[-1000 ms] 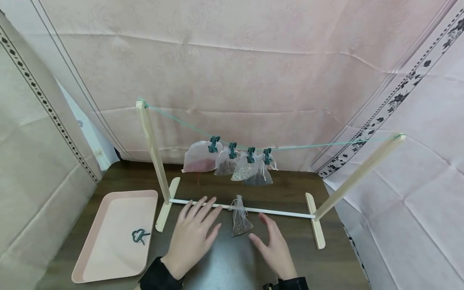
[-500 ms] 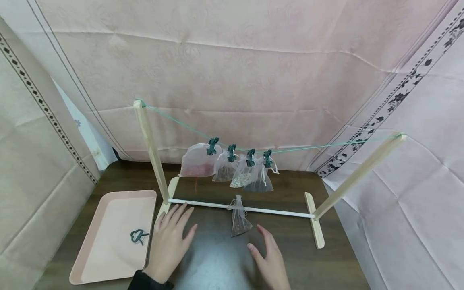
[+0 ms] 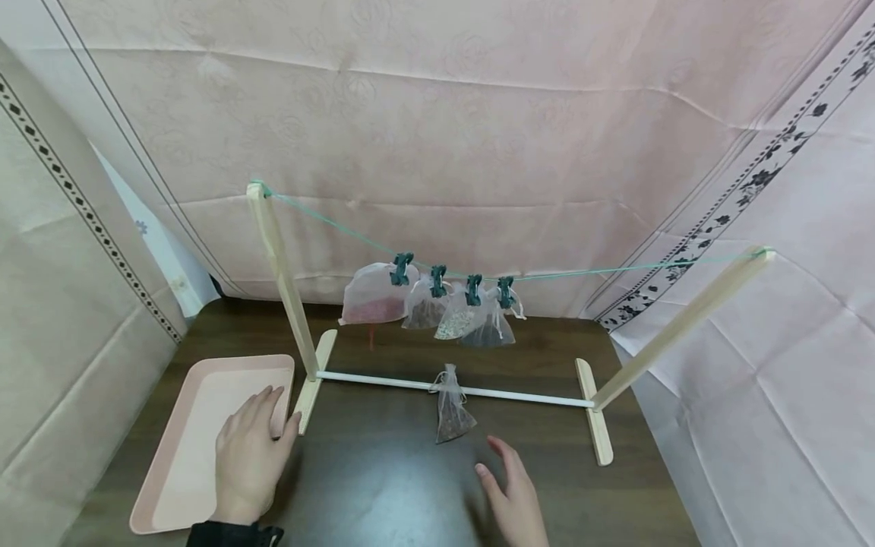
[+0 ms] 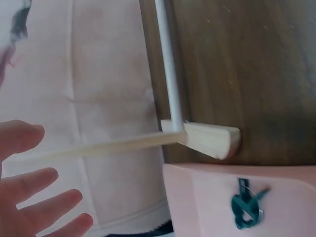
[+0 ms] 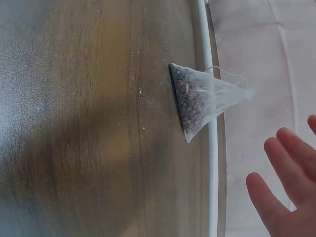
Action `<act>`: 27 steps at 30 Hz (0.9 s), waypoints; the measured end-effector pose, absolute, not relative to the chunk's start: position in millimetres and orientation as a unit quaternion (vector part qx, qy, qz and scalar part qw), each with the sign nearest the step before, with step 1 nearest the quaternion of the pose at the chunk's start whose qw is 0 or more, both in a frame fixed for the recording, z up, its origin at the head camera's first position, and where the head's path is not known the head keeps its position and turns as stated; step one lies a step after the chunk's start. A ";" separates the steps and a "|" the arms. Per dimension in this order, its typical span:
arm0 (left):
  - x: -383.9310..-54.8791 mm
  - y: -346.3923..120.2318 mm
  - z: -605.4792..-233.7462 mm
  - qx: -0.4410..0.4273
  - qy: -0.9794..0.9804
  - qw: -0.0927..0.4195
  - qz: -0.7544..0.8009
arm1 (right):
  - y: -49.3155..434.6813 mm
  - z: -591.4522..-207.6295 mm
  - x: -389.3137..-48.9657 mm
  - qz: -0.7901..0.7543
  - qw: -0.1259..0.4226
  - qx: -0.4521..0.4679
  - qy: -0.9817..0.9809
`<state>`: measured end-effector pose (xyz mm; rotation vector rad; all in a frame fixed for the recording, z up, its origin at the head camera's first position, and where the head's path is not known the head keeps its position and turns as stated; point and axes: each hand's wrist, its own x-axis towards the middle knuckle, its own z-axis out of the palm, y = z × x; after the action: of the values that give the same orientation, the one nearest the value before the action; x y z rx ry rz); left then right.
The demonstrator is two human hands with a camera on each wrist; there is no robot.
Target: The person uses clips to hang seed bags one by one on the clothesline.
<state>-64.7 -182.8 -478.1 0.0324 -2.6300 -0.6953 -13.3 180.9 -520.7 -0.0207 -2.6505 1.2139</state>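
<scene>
My left hand (image 3: pixel 249 460) is over the pink tray (image 3: pixel 184 471), its fingers loosely extended. In the left wrist view a dark green clip (image 4: pixel 244 201) lies in the tray, apart from the visible fingers; the hand hides it in the head view. A small sheer drawstring bag (image 3: pixel 453 414) with dark bits inside leans against the white crossbar (image 3: pixel 533 395). To its right and nearer me, my right hand (image 3: pixel 513 494) hovers with relaxed fingers, holding nothing. Several sheer bags, including one with pink contents (image 3: pixel 374 308), hang by green clips (image 3: pixel 474 290) from the line.
A green cord (image 3: pixel 588 272) runs between a left wooden post (image 3: pixel 283 281) and a right wooden post (image 3: pixel 683 327). Flat wooden feet (image 3: pixel 595 414) support the posts on the dark table (image 3: pixel 383 486). Pale cloth (image 3: pixel 444 144) surrounds the table at the back and sides.
My left hand has moved left from the crossbar to over the tray, covering the clip. The right hand has drawn slightly back towards me. The hanging bags have shifted slightly.
</scene>
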 end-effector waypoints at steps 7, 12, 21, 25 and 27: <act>-61.4 -190.8 -490.7 0.008 -0.942 0.227 -0.247 | 184.3 -526.9 -12.1 0.414 0.130 0.006 -0.901; -60.5 -193.1 -505.8 0.001 -0.944 0.224 -0.243 | 185.8 -529.6 -9.5 0.419 0.129 -0.002 -0.899; -59.4 -203.6 -535.1 0.050 -0.959 0.149 -0.236 | 188.0 -536.8 -7.8 0.439 0.095 -0.027 -0.893; -61.8 -212.6 -547.8 0.078 -0.966 0.065 -0.237 | 190.2 -539.4 -7.6 0.432 0.100 -0.025 -0.896; -62.2 -215.4 -551.5 0.087 -0.967 0.028 -0.238 | 191.0 -540.3 -7.7 0.431 0.099 -0.026 -0.897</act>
<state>-62.2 -215.4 -551.5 0.2684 -2.9851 -0.7335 -7.7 191.0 -540.3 -0.0764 -2.6520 1.2738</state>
